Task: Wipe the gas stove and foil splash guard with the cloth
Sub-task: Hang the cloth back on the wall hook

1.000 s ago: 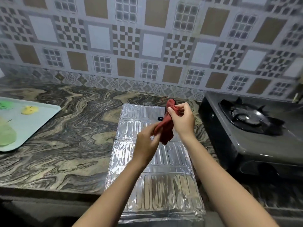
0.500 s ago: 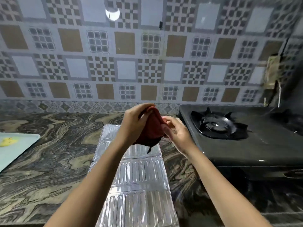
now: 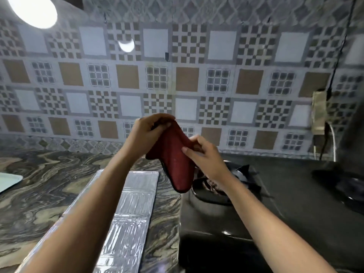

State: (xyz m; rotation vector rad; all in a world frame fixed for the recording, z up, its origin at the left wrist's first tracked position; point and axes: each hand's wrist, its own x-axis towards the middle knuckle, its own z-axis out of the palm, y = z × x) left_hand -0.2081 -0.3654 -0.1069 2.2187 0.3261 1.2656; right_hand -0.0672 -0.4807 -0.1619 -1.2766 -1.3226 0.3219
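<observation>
Head view, and both hands are up in front of the wall. The left hand [image 3: 147, 133] has its grip closed over the top end of the dark red cloth [image 3: 175, 160], fingers curled round the fabric. The right hand [image 3: 204, 154] pinches the cloth's right edge between thumb and fingers, so that grip is closed on it too. The cloth hangs in the air between the two hands, touching nothing below it, and its rounded lower end dangles in front of the near burner [image 3: 242, 174].

Down on the bench, the ribbed silver foil splash guard [image 3: 130, 213] lies flat, with the left forearm crossing over its near part. Just to its right stands the black gas stove [image 3: 256, 223], with a strip of bare bench between the two. A second burner [image 3: 346, 186] shows at the far right, dark and blurred.

The brown-and-grey marbled bench [image 3: 49, 184] runs off to the left, where the corner of a pale tray [image 3: 7, 181] pokes in at the edge. Behind it all, the patterned tile wall [image 3: 187, 79], a bright round lamp [image 3: 33, 10] top left, and a beige box [image 3: 319, 113] fixed to the wall on the right.
</observation>
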